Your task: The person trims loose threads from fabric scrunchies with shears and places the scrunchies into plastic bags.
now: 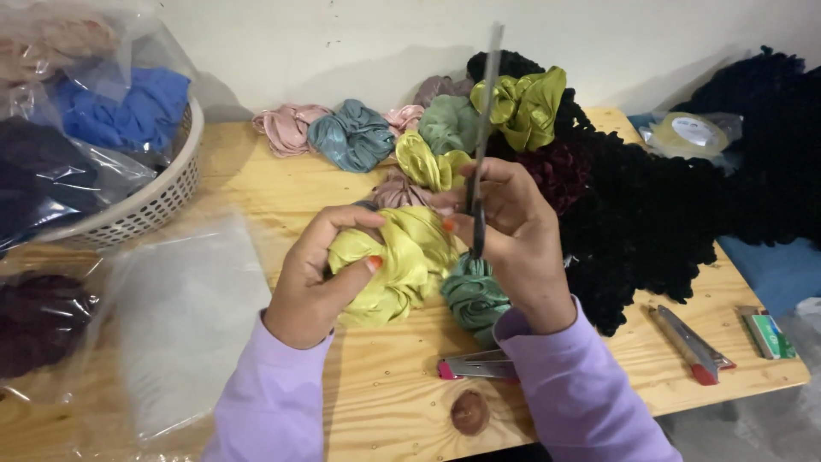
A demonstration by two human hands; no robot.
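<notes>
1. A scrunchie (398, 265) sat mid-table (256, 184), gripped from the left by the left hand (312, 278).
2. The right hand (513, 235) was just to its right, holding scissors (481, 141) upright.
3. Another scrunchie (473, 295) lay under the right hand.
4. A row of scrunchies (355, 133) lay behind the hands.
5. A basket (150, 205) stood at far left, bags (111, 103) in it.
6. A stapler (475, 368) lay at the near edge, a second stapler (691, 342) to its right.
7. Tape (688, 133) lay at far right.

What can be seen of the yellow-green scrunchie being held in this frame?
The yellow-green scrunchie is a gathered ring of shiny, satin-like fabric, bunched in soft folds. The left hand grips its left side, thumb pressed on top; the right hand meets its upper right edge. It sits just above the wooden table, beside a dark green scrunchie.
</notes>
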